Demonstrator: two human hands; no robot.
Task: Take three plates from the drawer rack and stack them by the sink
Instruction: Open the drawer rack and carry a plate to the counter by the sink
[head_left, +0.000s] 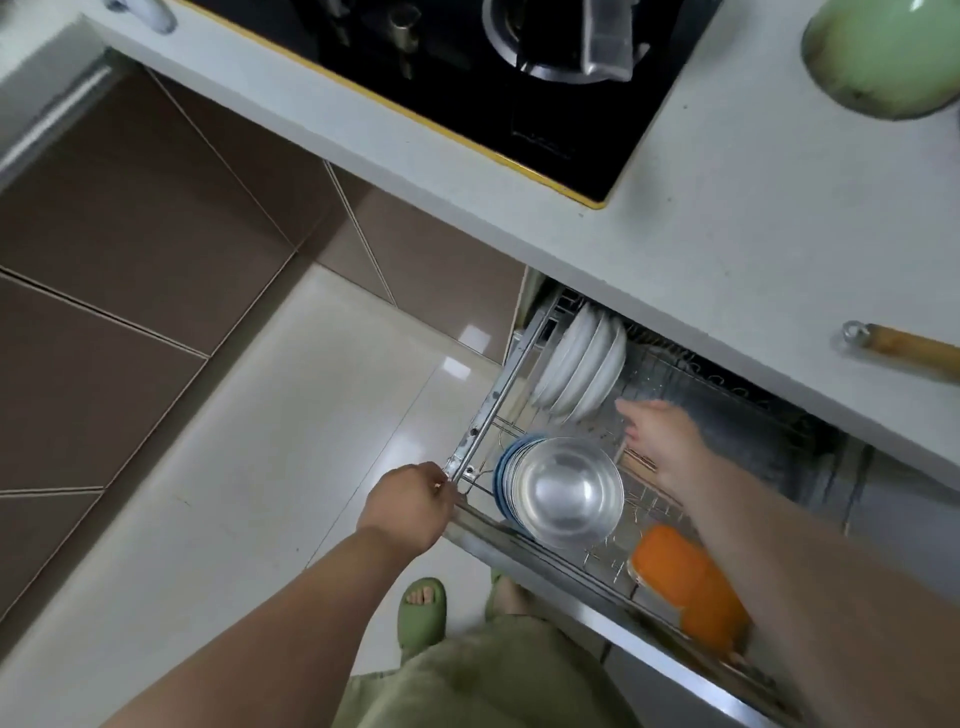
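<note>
Several white plates (582, 364) stand on edge in the wire drawer rack (691, 379), at its back left under the counter edge. My right hand (660, 441) reaches into the rack just right of the plates, fingers spread and pointing toward them, holding nothing. My left hand (410, 506) grips the front left corner of the pulled-out drawer (483, 415). The sink is out of view.
A steel bowl (569, 496) lies on a stack of blue-rimmed dishes at the rack's front. An orange lidded container (685, 582) sits to the right. Above are the white countertop (727, 218), a black hob (493, 83), a green pot (883, 52) and a wooden handle (909, 348).
</note>
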